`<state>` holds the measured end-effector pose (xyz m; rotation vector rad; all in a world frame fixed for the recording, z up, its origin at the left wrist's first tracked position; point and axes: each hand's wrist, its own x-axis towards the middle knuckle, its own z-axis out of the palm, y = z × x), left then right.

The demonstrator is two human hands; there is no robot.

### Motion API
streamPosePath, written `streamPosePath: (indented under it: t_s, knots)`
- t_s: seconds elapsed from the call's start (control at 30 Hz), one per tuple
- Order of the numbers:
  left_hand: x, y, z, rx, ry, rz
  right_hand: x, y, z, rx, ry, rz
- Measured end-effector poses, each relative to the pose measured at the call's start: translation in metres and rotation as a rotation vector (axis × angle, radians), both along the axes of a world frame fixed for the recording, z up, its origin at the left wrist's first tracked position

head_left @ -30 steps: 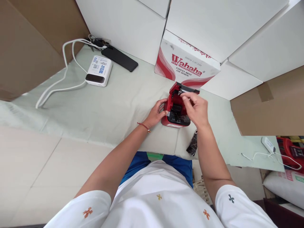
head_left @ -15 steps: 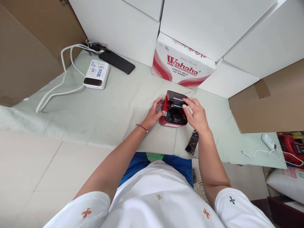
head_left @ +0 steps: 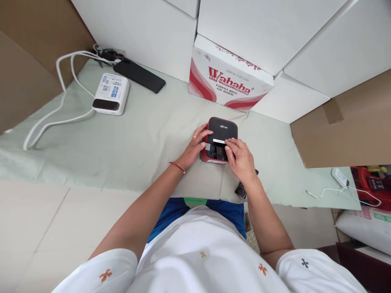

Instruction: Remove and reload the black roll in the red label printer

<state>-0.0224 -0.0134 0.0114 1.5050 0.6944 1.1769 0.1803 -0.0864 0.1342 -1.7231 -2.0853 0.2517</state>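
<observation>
On a pale green cloth (head_left: 146,134) sits a red-and-black device (head_left: 224,130)
The left hand (head_left: 192,151) lies, fingers parted, along the device's left side and top; the right hand (head_left: 240,158) bunches thumb and fingers at its front, but whether around anything I cannot tell. A dark strip (head_left: 240,191) lies by the right wrist.

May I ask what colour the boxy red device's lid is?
The lid is mainly black: see head view.
</observation>
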Motion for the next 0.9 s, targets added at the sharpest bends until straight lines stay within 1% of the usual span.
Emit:
streamPosePath:
  t_s: [0.1,0.2,0.3,0.37,0.47,0.6,0.67,0.77,0.9]
  knots:
    - [0.002,0.002,-0.006,-0.011,-0.028,-0.009,-0.003,-0.002,0.005,-0.043,-0.028,-0.007]
    - [0.002,0.004,-0.008,-0.02,-0.035,-0.018,-0.003,0.001,0.008,-0.053,-0.037,-0.027]
    - [0.002,0.005,-0.009,-0.032,-0.038,-0.018,-0.001,0.006,0.005,-0.036,-0.009,-0.032]
    - [0.002,0.005,-0.008,-0.037,-0.041,-0.017,-0.001,0.003,-0.001,0.006,0.024,-0.02]
    - [0.003,0.004,-0.007,-0.046,-0.044,-0.015,-0.007,-0.018,-0.011,0.057,0.053,0.004]
    - [0.003,0.004,-0.008,-0.057,-0.056,-0.011,-0.016,-0.06,-0.022,0.034,0.021,0.026]
    - [0.004,0.005,-0.01,-0.071,-0.06,-0.012,-0.017,-0.075,-0.026,0.017,0.008,0.049]
    - [0.006,0.006,-0.014,-0.139,-0.105,0.016,-0.016,-0.083,-0.028,-0.002,0.004,0.081]
    - [0.011,0.007,-0.019,-0.212,-0.156,0.025,-0.015,-0.08,-0.028,0.002,0.019,0.081]
